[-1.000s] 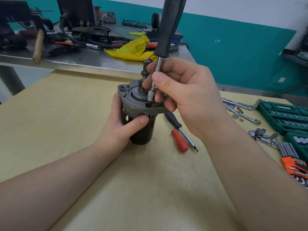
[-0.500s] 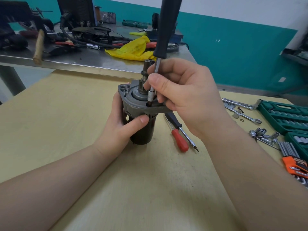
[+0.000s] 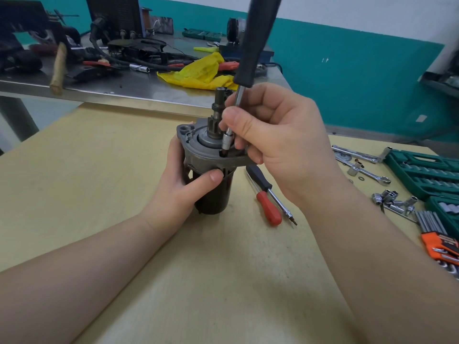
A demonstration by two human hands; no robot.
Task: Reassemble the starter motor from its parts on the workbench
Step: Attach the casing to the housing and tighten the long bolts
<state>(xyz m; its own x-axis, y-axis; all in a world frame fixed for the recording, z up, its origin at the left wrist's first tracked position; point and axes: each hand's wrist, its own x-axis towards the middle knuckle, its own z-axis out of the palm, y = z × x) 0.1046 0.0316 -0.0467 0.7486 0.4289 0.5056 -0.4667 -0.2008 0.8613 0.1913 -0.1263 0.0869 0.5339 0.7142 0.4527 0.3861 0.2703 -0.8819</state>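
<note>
**K:** While the starter motor (image 3: 211,170) stands upright on the wooden workbench (image 3: 99,170), where are the hands?

**M:** Left hand (image 3: 183,184) wraps the motor's dark body, thumb just under the grey end housing. Right hand (image 3: 278,140) pinches the shaft of a black-handled driver (image 3: 255,40), tip down in a hole in that housing (beside the pinion shaft).

**K:** Anything else near the motor?

**M:** Red-handled screwdriver (image 3: 269,194) lies just right of it. Wrenches, loose sockets (image 3: 387,197) and green socket cases (image 3: 427,175) are farther right.
</note>
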